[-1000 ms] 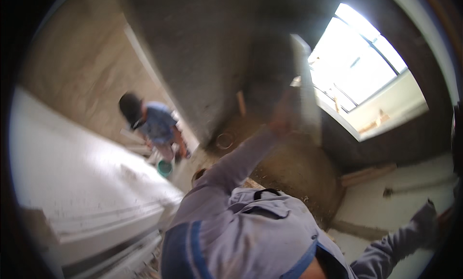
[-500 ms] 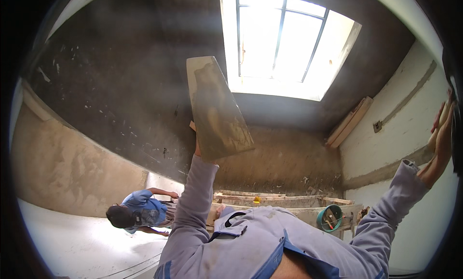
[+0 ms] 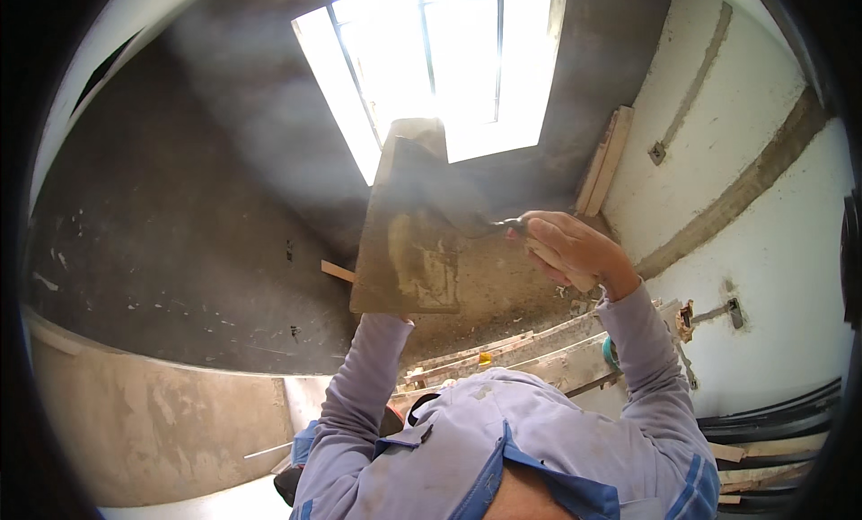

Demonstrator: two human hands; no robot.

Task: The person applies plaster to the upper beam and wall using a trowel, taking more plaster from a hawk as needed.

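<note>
So we've got the flat board point(image 3: 404, 242) just below the window point(image 3: 462, 62) in view, its top end overlapping the frame's lower edge. Our right hand point(image 3: 575, 246), below and to the right of the window, has its fingers wrapped round the trowel handle point(image 3: 543, 249). The dark blade point(image 3: 462, 213) sits below the window too, overlapping the board; too hazy for us to say if they touch. Our left hand point(image 3: 409, 321) is almost all hidden behind the board, farther below the window, so we can't tell how it's gripping.

Handling-wise, we'd guess the board is stiff, fairly light bare but front-heavy once loaded, and slick where it's smeared, so we'd hold it from underneath near the middle. The trowel's probably light, with a slightly springy blade; we'd grip the handle close to the neck.
</note>
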